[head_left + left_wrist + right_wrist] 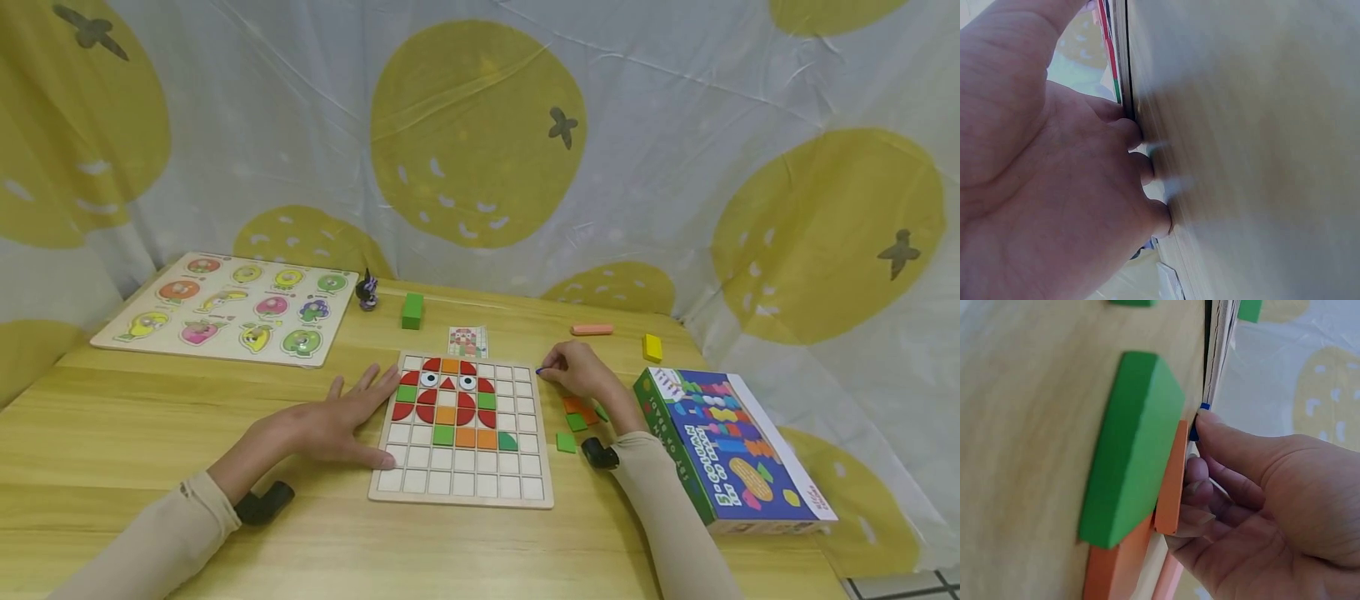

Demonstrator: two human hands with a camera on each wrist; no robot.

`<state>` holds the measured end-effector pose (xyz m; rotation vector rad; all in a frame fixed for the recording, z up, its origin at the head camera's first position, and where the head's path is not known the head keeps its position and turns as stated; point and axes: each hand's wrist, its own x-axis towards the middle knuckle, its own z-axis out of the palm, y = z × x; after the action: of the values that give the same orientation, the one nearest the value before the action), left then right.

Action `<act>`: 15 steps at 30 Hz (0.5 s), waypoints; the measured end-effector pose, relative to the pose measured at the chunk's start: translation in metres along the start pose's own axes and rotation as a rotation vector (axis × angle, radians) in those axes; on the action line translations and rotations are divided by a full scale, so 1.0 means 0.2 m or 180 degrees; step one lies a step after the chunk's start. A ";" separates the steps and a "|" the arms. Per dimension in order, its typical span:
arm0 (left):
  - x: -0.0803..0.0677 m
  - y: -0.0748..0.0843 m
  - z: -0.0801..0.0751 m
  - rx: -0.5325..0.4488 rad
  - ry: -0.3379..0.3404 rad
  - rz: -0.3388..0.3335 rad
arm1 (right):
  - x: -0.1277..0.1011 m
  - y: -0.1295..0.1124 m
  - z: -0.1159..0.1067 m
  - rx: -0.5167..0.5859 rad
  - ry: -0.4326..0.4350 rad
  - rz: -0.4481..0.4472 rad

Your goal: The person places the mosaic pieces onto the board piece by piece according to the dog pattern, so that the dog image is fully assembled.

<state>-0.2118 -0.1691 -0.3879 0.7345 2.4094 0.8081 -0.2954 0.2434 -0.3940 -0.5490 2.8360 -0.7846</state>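
Note:
A square wooden grid board (pixel 454 498) lies on the table with red, orange and green tiles and two round eye pieces set in its upper and middle cells. My left hand (pixel 322 427) rests by the board's left side with fingers spread, thumb and fingertips touching its edge. Between thumb and fingers, my right hand (pixel 583 372) pinches a small blue tile (pixel 1195 430) near the board's upper right edge. Orange tiles (pixel 576 406) and green tiles (pixel 566 442) lie loose under and beside the right wrist. Above the board lies a small picture card (pixel 468 342).
At the back left lies a fruit puzzle board (pixel 150 342), with a small dark figurine (pixel 366 291) near its corner. A green block (pixel 412 311), an orange stick (pixel 592 330) and a yellow block (pixel 652 347) sit farther back. To the right lies a toy box (pixel 738 454).

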 end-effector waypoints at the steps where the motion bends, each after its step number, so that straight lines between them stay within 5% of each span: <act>1: 0.00 0.00 0.00 -0.0002 -0.0002 0.0006 | 0.00 0.00 0.00 -0.0018 -0.0025 -0.0005; 8: 0.00 0.00 0.00 0.0002 -0.0001 0.0023 | -0.01 0.00 0.01 -0.0074 -0.0120 0.0079; 15: 0.00 0.00 0.00 0.0010 -0.0010 0.0002 | -0.02 0.00 0.00 -0.0009 0.0081 -0.0029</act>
<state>-0.2110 -0.1692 -0.3880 0.7374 2.4085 0.8031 -0.2917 0.2446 -0.3948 -0.5566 2.8603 -0.7950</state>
